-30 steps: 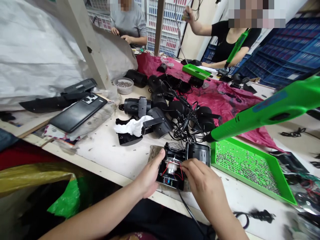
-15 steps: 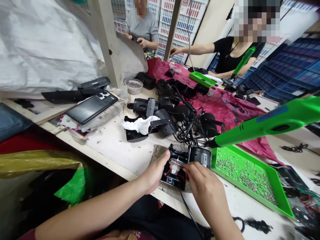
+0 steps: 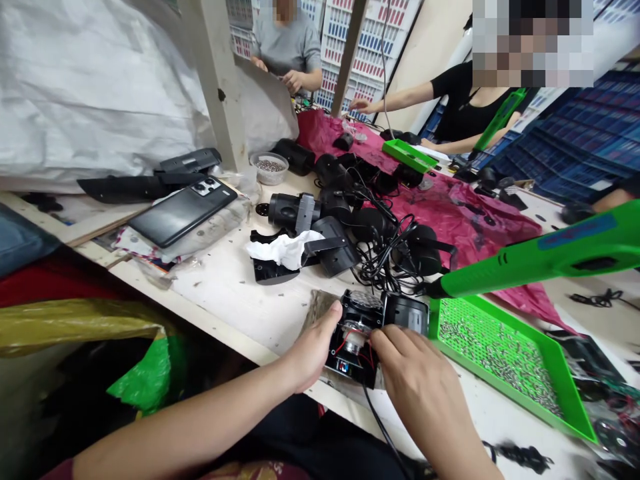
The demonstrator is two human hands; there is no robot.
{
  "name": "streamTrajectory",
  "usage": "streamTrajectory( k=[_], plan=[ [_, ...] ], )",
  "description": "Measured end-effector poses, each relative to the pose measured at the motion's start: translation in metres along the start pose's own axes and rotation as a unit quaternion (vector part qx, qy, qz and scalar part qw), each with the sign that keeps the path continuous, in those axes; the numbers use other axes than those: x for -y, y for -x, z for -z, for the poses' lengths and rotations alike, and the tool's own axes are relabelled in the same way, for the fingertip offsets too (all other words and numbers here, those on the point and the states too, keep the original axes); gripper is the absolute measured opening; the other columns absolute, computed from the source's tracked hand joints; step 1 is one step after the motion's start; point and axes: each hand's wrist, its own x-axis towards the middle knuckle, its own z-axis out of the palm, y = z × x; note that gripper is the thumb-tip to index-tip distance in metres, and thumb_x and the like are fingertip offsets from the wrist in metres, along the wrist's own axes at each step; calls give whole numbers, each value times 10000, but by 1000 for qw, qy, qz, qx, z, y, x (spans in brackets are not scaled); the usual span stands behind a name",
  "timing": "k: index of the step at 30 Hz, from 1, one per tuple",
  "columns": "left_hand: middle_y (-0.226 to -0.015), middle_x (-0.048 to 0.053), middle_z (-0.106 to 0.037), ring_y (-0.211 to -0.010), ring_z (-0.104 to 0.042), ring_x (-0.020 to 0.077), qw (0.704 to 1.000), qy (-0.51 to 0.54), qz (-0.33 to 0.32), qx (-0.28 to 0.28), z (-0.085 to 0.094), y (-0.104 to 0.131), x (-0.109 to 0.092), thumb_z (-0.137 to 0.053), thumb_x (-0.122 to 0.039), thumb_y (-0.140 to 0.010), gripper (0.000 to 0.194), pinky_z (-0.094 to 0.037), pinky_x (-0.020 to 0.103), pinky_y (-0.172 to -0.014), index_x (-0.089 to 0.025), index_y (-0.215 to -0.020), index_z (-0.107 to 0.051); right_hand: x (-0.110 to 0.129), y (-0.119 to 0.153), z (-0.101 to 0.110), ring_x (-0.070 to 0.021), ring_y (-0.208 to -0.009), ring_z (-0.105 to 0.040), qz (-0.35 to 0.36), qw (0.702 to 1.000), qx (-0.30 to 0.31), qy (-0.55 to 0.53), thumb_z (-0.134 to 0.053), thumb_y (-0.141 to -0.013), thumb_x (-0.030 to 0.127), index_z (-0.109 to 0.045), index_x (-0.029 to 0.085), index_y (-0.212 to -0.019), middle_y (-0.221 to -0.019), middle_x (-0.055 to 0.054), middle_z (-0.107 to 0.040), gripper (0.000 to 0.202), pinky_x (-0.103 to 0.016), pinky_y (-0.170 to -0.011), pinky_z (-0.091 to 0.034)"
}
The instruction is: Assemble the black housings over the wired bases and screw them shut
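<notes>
An open black plastic housing (image 3: 357,315) sits on a grey pad (image 3: 315,307) at the table's near edge. Inside it are a round metal-and-white part (image 3: 354,341), thin red wires (image 3: 341,343) and a small circuit board (image 3: 343,367). My left hand (image 3: 317,347) grips the housing's left side, thumb on top. At its right side, my right hand (image 3: 413,363) pinches a red wire; the fingertips are partly hidden. A black shell half (image 3: 409,312) lies just beyond my right fingers. From the housing's lower end a black cable (image 3: 377,417) hangs towards me.
A green electric screwdriver (image 3: 540,250) juts in from the right above a green tray (image 3: 565,393) of screws. Black lamp-like units (image 3: 295,212) and tangled cables (image 3: 383,267) lie behind the housing. A phone (image 3: 185,210) rests at left. Two people (image 3: 287,50) work across the table.
The whole view has shifted slightly. My right fingers stay pinched at the housing's right side, the hand turned a little more over it. My left hand keeps its grip.
</notes>
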Motion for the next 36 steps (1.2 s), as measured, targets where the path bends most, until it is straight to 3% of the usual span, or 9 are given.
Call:
streamTrajectory(
  k=[5,9,13,16,19,26,31,36],
  plan=[
    [-1167,81,-703,-1353,-408,255,997,-62,-1,-42,-4,0,-1,-613,-343,-880,255,-273,360,-1127,-171,-1036,-718,4,-2,-1,-206,-662,-574,6,1000,10,15,-369,-848,-10,-534,199,-840,-717,-29,-583,266,-330,-671,-414],
    [-1123,112,-713,-1230,-542,283,994,-67,78,-46,-6,2,-6,-497,-412,-937,382,-374,411,-1056,-146,-1154,-665,4,3,-6,-197,-637,-570,-40,999,-8,-20,-377,-935,116,-539,201,-835,-702,-23,-580,209,-324,-625,-424],
    [-1052,123,-730,-1118,-620,286,995,-27,84,-46,0,2,-9,-454,-441,-949,439,-439,409,-988,-118,-1176,-645,-4,17,-3,-179,-809,-631,-157,980,-55,-109,-446,-965,280,-566,184,-1034,-892,-52,-653,168,-296,-715,-480],
    [-1026,103,-739,-1061,-649,268,994,-4,89,-68,1,1,-12,-453,-428,-952,422,-462,390,-963,-127,-1180,-643,-11,35,0,-187,-898,-643,-277,951,-102,-96,-456,-961,329,-568,196,-1090,-986,-65,-661,216,-295,-750,-499],
    [-998,94,-747,-1017,-669,255,992,1,92,-83,-1,2,-14,-438,-407,-962,413,-479,380,-945,-126,-1191,-637,-10,51,-4,-222,-886,-649,-345,932,-79,-79,-429,-953,444,-564,199,-1129,-1000,-87,-648,331,-322,-691,-523],
    [-951,107,-753,-978,-686,260,993,2,91,-72,-4,3,-14,-430,-407,-965,421,-501,397,-927,-111,-1175,-643,9,50,-23,-318,-943,-628,-374,926,-34,-34,-381,-874,667,-409,95,-1344,-1102,-202,-599,741,-409,-679,-555],
    [-861,95,-760,-959,-695,256,993,7,85,-82,-3,2,-14,-440,-392,-966,386,-504,402,-931,-111,-1081,-679,13,44,-25,-337,-960,-601,-374,927,-5,-15,-406,-884,626,-417,71,-1353,-1104,-215,-577,728,-435,-699,-558],
    [-946,106,-758,-1000,-683,249,995,13,82,-57,-2,2,-13,-433,-408,-968,413,-500,394,-947,-106,-1132,-662,14,46,-25,-340,-940,-600,-373,928,2,-18,-408,-905,576,-419,46,-1360,-1108,-223,-569,699,-445,-715,-552]
  ],
)
